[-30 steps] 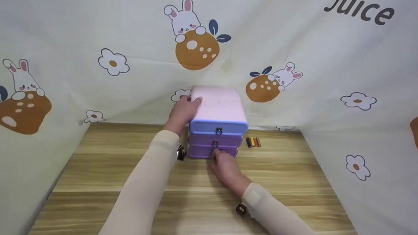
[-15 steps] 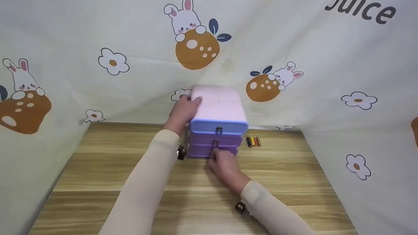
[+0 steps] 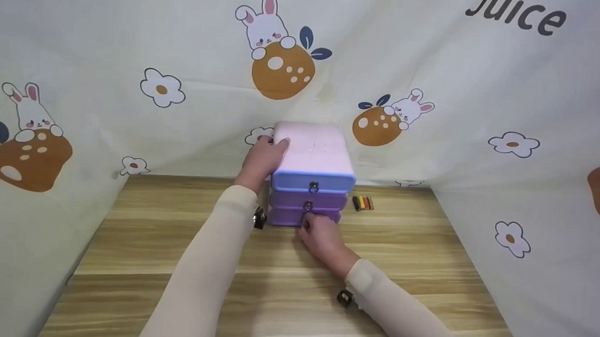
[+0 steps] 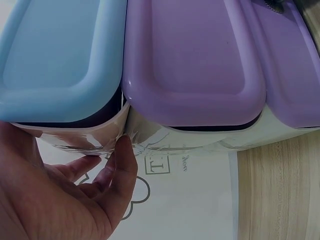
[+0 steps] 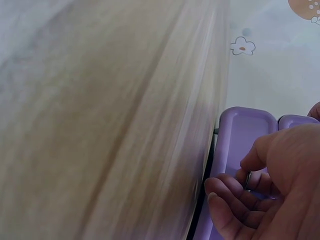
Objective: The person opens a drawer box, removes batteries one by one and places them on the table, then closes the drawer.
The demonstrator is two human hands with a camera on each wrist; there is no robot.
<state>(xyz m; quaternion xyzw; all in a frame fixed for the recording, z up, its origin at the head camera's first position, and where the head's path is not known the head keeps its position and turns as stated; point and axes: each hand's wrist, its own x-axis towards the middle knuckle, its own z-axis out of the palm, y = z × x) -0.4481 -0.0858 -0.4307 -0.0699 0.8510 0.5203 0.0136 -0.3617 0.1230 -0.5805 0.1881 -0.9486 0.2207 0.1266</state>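
A small stacked drawer cabinet [image 3: 313, 146] with a pink top stands against the back cloth. Its top drawer [image 3: 292, 181] is blue, while the middle drawer [image 3: 284, 200] and bottom drawer [image 3: 284, 217] are purple. My left hand [image 3: 264, 160] holds the cabinet's upper left edge, thumb on the top; in the left wrist view its bent fingers [image 4: 122, 170] lie against the side. My right hand [image 3: 325, 239] is at the bottom drawer's front. Between its thumb and fingers, the right wrist view shows a metal ring pull [image 5: 248, 180] being pinched. All three drawers look pushed in.
Several small coloured cylinders [image 3: 363, 203], like batteries, lie side by side on the wooden table [image 3: 167, 243] right of the cabinet. A printed cloth [image 3: 201, 135] with rabbits and flowers encloses the back and sides. Both wrists carry small dark devices.
My right hand has shifted very slightly left and up at the bottom drawer's front. The left hand and the cabinet have stayed in place.
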